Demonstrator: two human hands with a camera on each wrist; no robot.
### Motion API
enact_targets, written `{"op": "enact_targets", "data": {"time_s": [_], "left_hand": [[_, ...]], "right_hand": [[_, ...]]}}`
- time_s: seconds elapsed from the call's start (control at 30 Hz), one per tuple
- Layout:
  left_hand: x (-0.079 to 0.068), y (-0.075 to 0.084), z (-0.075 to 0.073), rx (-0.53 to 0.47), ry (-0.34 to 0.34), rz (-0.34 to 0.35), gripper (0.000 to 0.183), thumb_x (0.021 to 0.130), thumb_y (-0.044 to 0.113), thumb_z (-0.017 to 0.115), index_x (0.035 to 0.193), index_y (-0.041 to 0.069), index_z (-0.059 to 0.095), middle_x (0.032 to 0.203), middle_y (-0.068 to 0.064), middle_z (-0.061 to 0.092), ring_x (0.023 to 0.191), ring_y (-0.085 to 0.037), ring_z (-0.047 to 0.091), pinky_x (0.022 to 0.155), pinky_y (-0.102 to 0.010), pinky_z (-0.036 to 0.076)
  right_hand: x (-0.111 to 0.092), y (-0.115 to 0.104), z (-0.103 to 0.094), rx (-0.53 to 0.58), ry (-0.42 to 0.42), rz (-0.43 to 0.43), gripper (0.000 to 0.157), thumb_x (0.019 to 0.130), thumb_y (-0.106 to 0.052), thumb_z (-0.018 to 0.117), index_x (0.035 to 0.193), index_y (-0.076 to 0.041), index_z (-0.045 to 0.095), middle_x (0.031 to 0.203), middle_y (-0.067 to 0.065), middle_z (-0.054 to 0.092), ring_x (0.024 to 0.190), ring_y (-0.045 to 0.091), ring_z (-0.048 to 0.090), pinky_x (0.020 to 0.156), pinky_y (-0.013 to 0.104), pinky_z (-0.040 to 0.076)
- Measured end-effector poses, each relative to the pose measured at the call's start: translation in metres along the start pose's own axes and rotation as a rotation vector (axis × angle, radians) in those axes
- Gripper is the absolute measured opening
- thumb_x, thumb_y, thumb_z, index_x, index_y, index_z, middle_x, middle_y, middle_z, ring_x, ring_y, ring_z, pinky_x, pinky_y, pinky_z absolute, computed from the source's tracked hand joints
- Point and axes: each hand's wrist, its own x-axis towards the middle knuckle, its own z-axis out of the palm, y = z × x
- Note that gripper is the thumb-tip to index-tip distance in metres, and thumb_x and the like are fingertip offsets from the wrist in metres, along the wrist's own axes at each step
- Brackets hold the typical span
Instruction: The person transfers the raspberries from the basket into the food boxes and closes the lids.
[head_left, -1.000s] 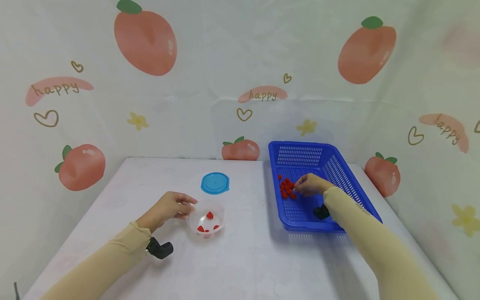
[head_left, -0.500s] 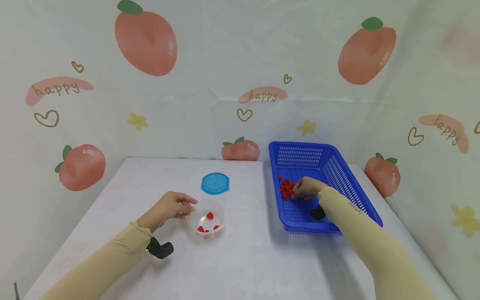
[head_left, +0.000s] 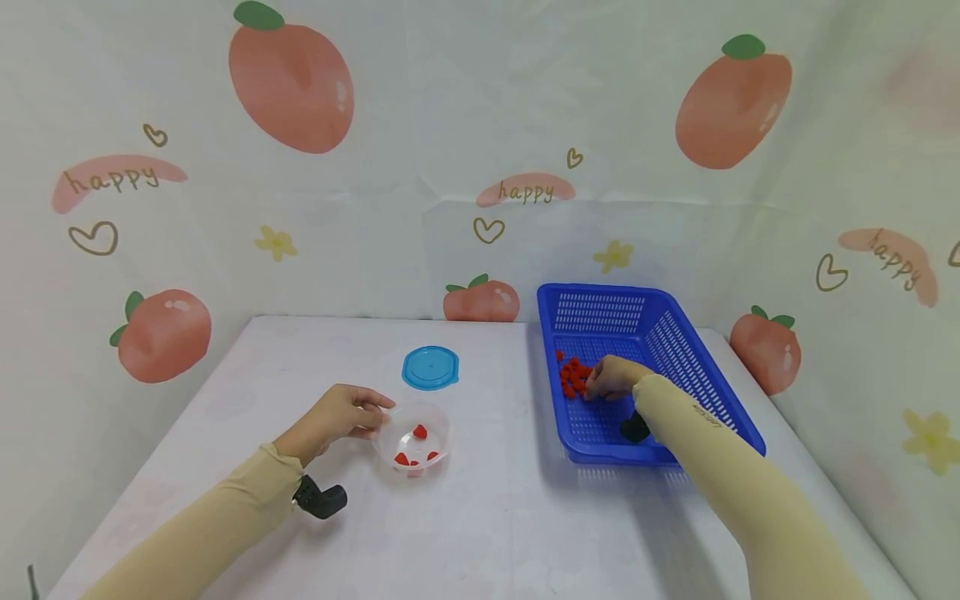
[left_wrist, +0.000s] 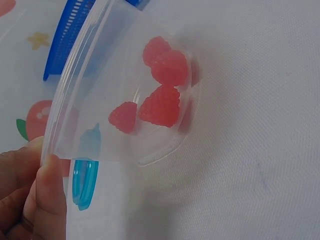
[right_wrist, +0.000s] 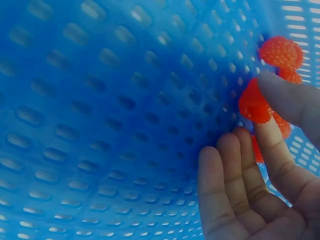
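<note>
In the head view my left hand (head_left: 339,417) is at the left side of a clear round plastic container (head_left: 435,419). Thumb and fingers pinch its rim in the left wrist view, where several raspberries (left_wrist: 161,107) lie inside, seen through the wall. My right hand (head_left: 611,377) reaches down into a blue plastic basket (head_left: 573,446). Seen from the right wrist, the thumb and index finger pinch one raspberry (right_wrist: 253,103), while the other fingers are held together beside it. More raspberries (right_wrist: 282,51) lie just behind the thumb, partly hidden by it.
A blue lid (head_left: 431,367) lies flat on the white table (head_left: 480,533), behind the container. The basket's raised, slotted walls surround the right hand. A patterned cloth (head_left: 405,125) hangs behind the table and at its sides.
My right hand has shifted slightly left and down toward the raspberries in the basket, then nearly stopped. The left hand and the container have stayed in place.
</note>
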Motion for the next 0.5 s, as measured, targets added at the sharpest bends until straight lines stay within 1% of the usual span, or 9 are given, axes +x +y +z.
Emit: {"op": "enact_targets", "data": {"time_s": [0.13, 0.3, 0.4, 0.5], "left_hand": [[0.000, 0.000, 0.000, 0.004, -0.002, 0.001, 0.030, 0.086, 0.006, 0.070, 0.115, -0.004, 0.066, 0.090, -0.010, 0.062, 0.070, -0.016, 0.060, 0.069, -0.027, 0.059], [0.000, 0.001, -0.001, -0.007, -0.013, 0.008, 0.029, 0.087, 0.005, 0.069, 0.114, -0.004, 0.066, 0.089, -0.010, 0.062, 0.069, -0.016, 0.060, 0.069, -0.027, 0.059], [0.000, 0.001, -0.001, -0.009, -0.018, 0.012, 0.029, 0.087, 0.004, 0.068, 0.114, -0.004, 0.066, 0.089, -0.009, 0.063, 0.069, -0.016, 0.060, 0.069, -0.027, 0.059], [0.000, 0.000, -0.001, -0.005, -0.017, 0.009, 0.029, 0.087, 0.004, 0.068, 0.115, -0.004, 0.066, 0.089, -0.010, 0.063, 0.070, -0.016, 0.060, 0.069, -0.027, 0.059]], "right_hand": [[-0.002, 0.000, -0.002, 0.029, 0.000, -0.015, 0.009, 0.084, -0.008, 0.071, 0.085, -0.004, 0.063, 0.085, 0.002, 0.058, 0.084, 0.016, 0.056, 0.084, 0.034, 0.056], [-0.002, 0.002, -0.007, 0.093, 0.005, -0.058, 0.009, 0.084, -0.006, 0.069, 0.089, -0.001, 0.063, 0.085, 0.004, 0.061, 0.081, 0.016, 0.057, 0.081, 0.033, 0.056], [-0.002, 0.003, -0.010, 0.131, 0.007, -0.096, 0.014, 0.085, -0.005, 0.066, 0.096, 0.003, 0.062, 0.089, 0.007, 0.064, 0.081, 0.016, 0.059, 0.080, 0.033, 0.057], [-0.002, 0.004, -0.013, 0.207, 0.015, -0.114, 0.018, 0.089, -0.004, 0.062, 0.104, 0.005, 0.059, 0.094, 0.009, 0.065, 0.082, 0.016, 0.060, 0.084, 0.033, 0.057]]}}
